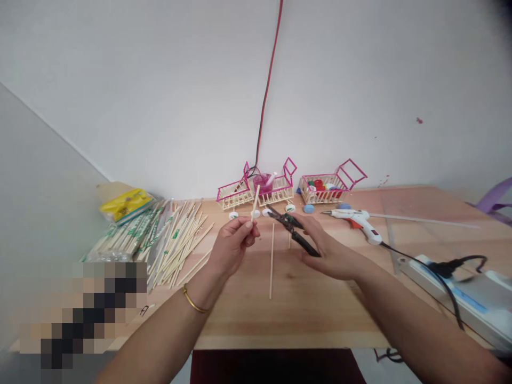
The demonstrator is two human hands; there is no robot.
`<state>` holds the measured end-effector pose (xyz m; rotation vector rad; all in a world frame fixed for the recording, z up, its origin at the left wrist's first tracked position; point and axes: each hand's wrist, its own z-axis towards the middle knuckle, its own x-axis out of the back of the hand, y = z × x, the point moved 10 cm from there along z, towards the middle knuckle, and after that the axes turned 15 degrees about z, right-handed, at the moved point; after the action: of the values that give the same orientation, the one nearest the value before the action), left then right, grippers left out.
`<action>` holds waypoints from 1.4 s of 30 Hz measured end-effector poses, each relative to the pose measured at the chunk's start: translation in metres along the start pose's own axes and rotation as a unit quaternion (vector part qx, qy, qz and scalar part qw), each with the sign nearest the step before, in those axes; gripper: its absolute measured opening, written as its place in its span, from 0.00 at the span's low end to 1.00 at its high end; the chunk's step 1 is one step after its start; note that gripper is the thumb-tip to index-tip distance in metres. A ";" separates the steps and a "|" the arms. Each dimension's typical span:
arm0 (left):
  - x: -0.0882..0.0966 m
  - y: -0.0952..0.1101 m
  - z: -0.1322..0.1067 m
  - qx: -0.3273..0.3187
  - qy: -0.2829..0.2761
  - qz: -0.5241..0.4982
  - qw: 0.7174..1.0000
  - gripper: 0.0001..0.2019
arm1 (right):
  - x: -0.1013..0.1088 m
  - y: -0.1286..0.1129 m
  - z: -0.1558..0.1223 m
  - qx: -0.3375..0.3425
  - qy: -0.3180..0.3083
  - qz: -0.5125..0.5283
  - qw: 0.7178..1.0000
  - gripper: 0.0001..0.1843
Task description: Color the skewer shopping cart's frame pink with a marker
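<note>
Between thumb and fingers, my left hand (236, 237) pinches a short wooden stick (256, 201) that points upward. My right hand (330, 248) is wrapped round the dark handles of a pair of pliers (294, 226), whose jaws point toward the stick and lie close to its right. Below them on the table lies a longer wooden stick (272, 266). Just beyond my hands stand small cart models made of sticks with pink rims: a left cart (236, 196), a middle cart (278, 196) and a right cart (326, 194) holding coloured caps.
Many loose sticks (186, 250) and plastic-wrapped bundles lie at left, with a yellow packet (126, 205) on top. A white glue gun (358, 220) lies right of my hands, its cord running to a power strip (452, 298). The wooden table (312, 320) meets a white wall.
</note>
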<state>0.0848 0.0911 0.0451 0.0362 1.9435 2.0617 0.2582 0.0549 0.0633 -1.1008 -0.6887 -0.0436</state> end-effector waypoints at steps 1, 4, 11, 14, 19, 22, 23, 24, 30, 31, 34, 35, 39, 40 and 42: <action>-0.001 0.000 -0.001 -0.002 0.000 0.004 1.000 0.10 | -0.004 -0.002 0.001 0.010 -0.007 -0.008 1.000 0.45; -0.005 -0.001 -0.003 -0.003 -0.002 0.019 1.000 0.11 | -0.013 -0.004 0.002 0.018 -0.012 -0.014 1.000 0.47; -0.019 -0.010 -0.007 -0.008 -0.045 0.057 0.997 0.10 | -0.020 -0.009 0.004 0.000 -0.007 -0.016 1.000 0.48; -0.022 -0.012 -0.007 -0.017 -0.059 0.072 0.996 0.09 | -0.021 -0.012 0.003 0.011 -0.001 -0.025 1.000 0.48; -0.021 -0.009 -0.007 -0.029 -0.058 0.100 0.993 0.08 | -0.021 -0.009 0.002 0.017 0.013 -0.059 0.998 0.51; -0.021 -0.008 -0.007 -0.032 -0.055 0.120 0.991 0.07 | -0.022 -0.009 0.001 0.020 0.012 -0.067 0.998 0.51; -0.020 -0.007 -0.007 -0.032 -0.054 0.127 0.990 0.06 | -0.023 -0.009 0.001 0.021 0.011 -0.069 0.997 0.51; -0.020 -0.007 -0.007 -0.031 -0.053 0.134 0.989 0.06 | -0.023 -0.009 0.001 0.021 0.011 -0.073 0.997 0.51; -0.023 -0.001 -0.009 -0.027 -0.068 0.152 0.986 0.06 | -0.022 -0.013 0.002 0.025 0.012 -0.083 0.996 0.48; -0.024 -0.001 -0.009 -0.027 -0.078 0.144 0.986 0.07 | -0.022 -0.015 0.003 0.029 0.007 -0.077 0.997 0.47; -0.027 0.004 -0.011 -0.037 -0.114 0.104 0.987 0.07 | -0.022 -0.019 0.004 0.040 -0.008 -0.051 0.998 0.47; -0.028 0.008 -0.011 -0.047 -0.128 0.088 0.987 0.09 | -0.022 -0.020 0.003 0.043 -0.014 -0.041 0.998 0.47; -0.035 0.023 -0.019 -0.092 -0.223 0.059 0.969 0.34 | -0.030 -0.023 0.001 0.066 -0.061 -0.004 0.996 0.46; -0.039 0.024 -0.023 -0.096 -0.257 0.062 0.960 0.34 | -0.032 -0.024 0.000 0.071 -0.073 0.003 0.995 0.45; -0.045 0.023 -0.030 -0.092 -0.320 0.071 0.940 0.27 | -0.037 -0.025 -0.002 0.078 -0.094 0.015 0.992 0.43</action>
<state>0.1162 0.0501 0.0740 0.7283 1.3758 1.9675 0.2212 0.0300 0.0636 -0.9731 -0.8301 0.1398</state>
